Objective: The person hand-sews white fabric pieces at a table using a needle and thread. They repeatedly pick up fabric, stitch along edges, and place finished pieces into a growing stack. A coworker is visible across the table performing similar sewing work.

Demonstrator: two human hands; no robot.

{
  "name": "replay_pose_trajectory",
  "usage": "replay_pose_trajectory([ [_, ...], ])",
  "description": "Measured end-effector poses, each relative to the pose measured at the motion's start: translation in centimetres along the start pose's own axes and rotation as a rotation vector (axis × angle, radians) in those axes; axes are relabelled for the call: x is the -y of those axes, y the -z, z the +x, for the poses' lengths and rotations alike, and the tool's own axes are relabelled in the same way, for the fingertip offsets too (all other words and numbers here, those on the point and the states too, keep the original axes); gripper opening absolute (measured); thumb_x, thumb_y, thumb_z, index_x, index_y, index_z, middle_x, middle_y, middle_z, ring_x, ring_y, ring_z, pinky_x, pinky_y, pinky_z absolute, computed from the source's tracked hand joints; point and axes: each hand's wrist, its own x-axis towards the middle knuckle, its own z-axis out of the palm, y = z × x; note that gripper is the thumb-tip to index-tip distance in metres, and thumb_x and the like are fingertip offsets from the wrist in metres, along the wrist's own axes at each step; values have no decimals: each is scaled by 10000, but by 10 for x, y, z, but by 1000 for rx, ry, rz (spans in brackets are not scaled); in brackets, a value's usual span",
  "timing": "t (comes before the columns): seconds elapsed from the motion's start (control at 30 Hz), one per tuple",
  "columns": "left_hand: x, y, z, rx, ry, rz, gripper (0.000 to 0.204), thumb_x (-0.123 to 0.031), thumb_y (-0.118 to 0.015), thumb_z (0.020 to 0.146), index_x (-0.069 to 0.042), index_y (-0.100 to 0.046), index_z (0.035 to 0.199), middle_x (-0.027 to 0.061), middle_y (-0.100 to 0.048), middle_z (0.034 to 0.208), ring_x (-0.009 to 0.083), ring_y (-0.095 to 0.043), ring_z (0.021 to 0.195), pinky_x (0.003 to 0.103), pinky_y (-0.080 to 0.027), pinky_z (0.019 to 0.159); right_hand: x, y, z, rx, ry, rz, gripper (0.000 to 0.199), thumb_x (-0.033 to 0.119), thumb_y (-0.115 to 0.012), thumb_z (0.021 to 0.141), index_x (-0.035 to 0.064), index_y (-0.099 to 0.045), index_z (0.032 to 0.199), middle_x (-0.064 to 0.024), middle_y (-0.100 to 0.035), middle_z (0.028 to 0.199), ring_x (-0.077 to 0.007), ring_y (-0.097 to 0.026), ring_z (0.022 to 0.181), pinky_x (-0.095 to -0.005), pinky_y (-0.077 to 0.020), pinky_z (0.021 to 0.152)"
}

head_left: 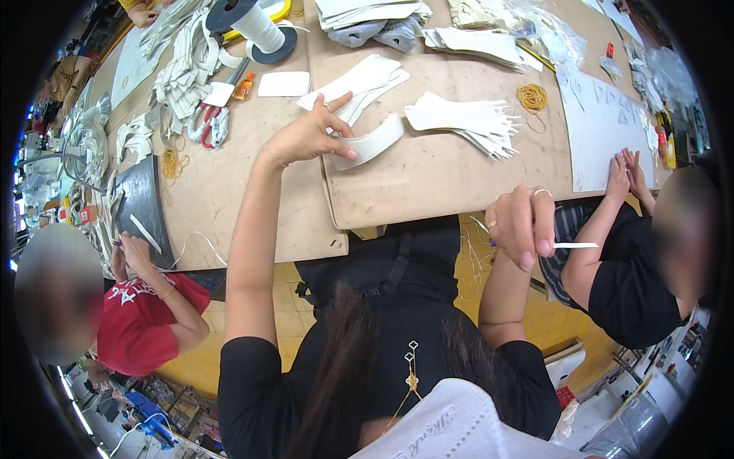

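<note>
My left hand (312, 136) reaches over the table with its thumb and a finger on the near end of a curved white strip (376, 144); the other fingers are spread. The strip arches up a little to the right of the hand. Just beyond it lies a stack of flat white pieces (365, 80). Near the table's front edge my right hand (521, 226) is closed, raised in front of me. A thin white stick (576, 245) juts out from its fingers to the right; the rest is hidden in the grip.
A bundle of fringed white pieces (461, 122) lies to the right, near rubber bands (531, 97). Red-handled scissors (205, 130), a small orange bottle (244, 87) and a cord spool (260, 30) stand or lie at left. Co-workers sit at both sides, one's hands (623, 174) on the table.
</note>
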Motion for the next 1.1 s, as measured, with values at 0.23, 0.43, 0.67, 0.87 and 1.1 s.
replay_pose_trajectory([
  [0.23,-21,9,-35,-170,-52,-298,307,-251,-759,870,-14,-716,1061,156,-579,1378,251,-564,1206,366,-456,963,2,-2,-6,-40,-52,-86,51,6,-720,888,-21,-677,888,-151,-668,776,-96,-535,432,-218,-390,381],
  [0.43,-63,-9,-77,110,-130,-545,276,-199,-708,909,3,-676,1095,115,-708,902,209,-665,847,333,-498,766,39,-5,-9,118,16,-73,30,74,-680,949,44,-680,951,-106,-693,829,-101,-547,438,-225,-376,393],
  [0.67,-37,-97,-55,-624,-113,309,305,-146,-731,859,-86,-666,1151,135,-641,1133,314,-597,1070,415,-452,911,17,-10,-23,-514,-336,-538,92,97,-698,937,7,-683,925,-83,-659,759,-39,-466,461,-194,-346,412],
  [0.87,-24,-149,-84,-650,-191,344,349,-174,-738,859,-68,-670,1185,91,-611,1187,270,-553,1156,434,-412,961,-59,43,-3,-754,-804,-1163,232,216,-721,929,-14,-699,908,-17,-668,744,-62,-510,501,-219,-421,474],
  [1.1,-16,-158,-73,-714,-177,327,341,-187,-751,854,-73,-682,1168,54,-607,1180,238,-554,1147,440,-406,951,-99,63,21,-669,-1024,-1282,240,201,-665,912,-32,-712,879,-96,-723,719,-133,-664,547,-287,-534,554],
])
